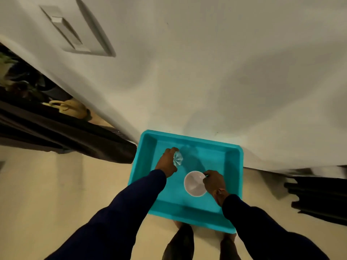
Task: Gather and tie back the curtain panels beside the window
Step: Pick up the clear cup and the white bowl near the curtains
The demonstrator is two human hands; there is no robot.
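Head view: left hand (167,162) fingers curl round a clear glass (178,158), right hand (214,182) pinches a white bowl's (194,183) rim, both inside the teal tub (232,166). Dark curtain (56,128) hangs far left.

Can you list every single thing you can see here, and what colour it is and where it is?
tub: one, turquoise, on the floor against the wall, bottom middle
clear glass: one, see-through, in the left hand's grip, over the tub's left part
white cup: one, white, inside the tub, right hand pinching its rim
wall: one, off-white, fills the top
wall plate: one, grey-white, upper left of the wall
woven bag: one, tan, in the dark opening at left
floor: one, cream, bottom left
dark ribbed thing: one, black, right edge; cannot tell what it is
left hand: one, dark blue sleeve
right hand: one, dark blue sleeve
feet: two, dark, bottom middle
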